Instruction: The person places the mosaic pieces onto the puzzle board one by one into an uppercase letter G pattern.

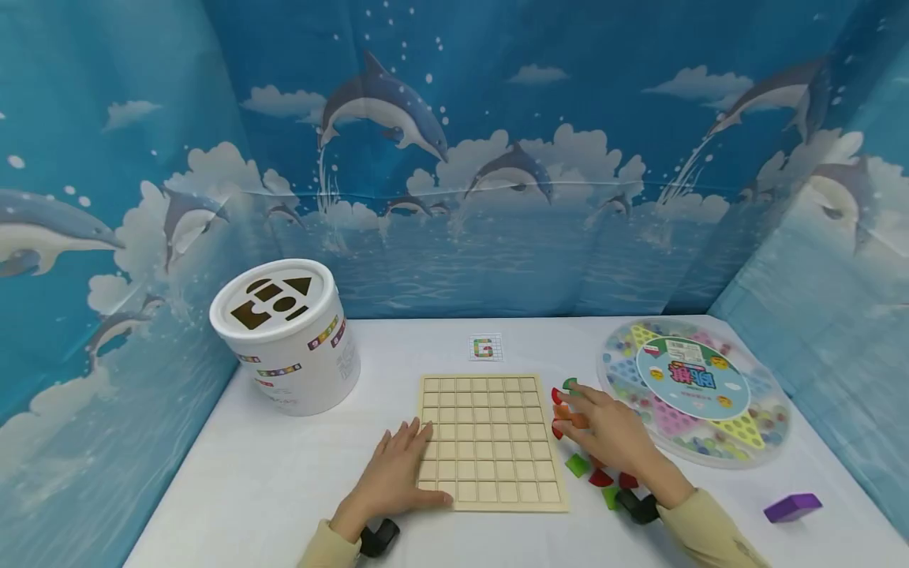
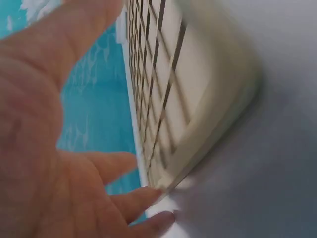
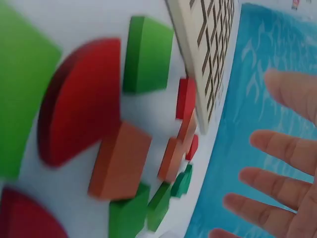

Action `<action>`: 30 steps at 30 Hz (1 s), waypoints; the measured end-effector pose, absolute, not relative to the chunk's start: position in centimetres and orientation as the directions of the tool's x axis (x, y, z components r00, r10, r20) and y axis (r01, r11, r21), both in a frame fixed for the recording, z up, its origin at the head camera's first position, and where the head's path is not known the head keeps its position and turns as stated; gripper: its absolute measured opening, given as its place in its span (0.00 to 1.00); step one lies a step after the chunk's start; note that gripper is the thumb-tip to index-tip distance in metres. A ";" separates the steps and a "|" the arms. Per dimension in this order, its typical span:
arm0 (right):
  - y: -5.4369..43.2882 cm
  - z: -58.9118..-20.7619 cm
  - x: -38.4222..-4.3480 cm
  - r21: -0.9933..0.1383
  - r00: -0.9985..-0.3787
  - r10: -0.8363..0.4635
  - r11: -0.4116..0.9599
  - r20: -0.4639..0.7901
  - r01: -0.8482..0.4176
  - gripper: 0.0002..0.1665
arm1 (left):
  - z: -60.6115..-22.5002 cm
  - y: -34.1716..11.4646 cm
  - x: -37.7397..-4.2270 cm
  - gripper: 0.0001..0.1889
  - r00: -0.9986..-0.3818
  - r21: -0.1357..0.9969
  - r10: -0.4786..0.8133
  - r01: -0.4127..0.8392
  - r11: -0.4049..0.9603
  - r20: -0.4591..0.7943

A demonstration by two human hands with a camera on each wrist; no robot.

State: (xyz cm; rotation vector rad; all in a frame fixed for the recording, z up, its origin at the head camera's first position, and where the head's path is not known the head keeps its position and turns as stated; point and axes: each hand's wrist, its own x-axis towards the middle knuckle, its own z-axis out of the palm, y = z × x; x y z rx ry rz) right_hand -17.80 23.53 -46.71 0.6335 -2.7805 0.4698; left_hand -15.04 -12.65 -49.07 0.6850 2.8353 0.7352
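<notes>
A pale wooden board [image 1: 493, 442] with a grid of square recesses lies flat in the middle of the table. My left hand [image 1: 394, 473] rests along its left side, fingers spread; the left wrist view shows fingertips at the board's edge. Over a scatter of small coloured blocks to the right of the board is my right hand [image 1: 614, 430], its fingers extended and apart. Those blocks include a green block [image 1: 577, 465], a red rounded block [image 3: 81, 101] and an orange block [image 3: 120, 161]. The right hand partly hides them in the head view. Nothing is gripped in either hand.
Behind the board lies a small card [image 1: 486, 347] with a coloured G-shaped pattern. A white bucket [image 1: 284, 371] with shaped holes in its lid stands back left. At right are a round marble game board [image 1: 692, 386] and a purple block [image 1: 793, 507]. A dolphin-print curtain [image 1: 454, 252] surrounds the table.
</notes>
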 end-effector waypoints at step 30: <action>25.6 -46.4 -26.4 -0.284 -0.970 -0.242 0.931 -0.004 -0.231 0.11 | -52.7 -13.0 -14.7 0.69 -0.887 0.432 0.457 0.441 0.787 0.074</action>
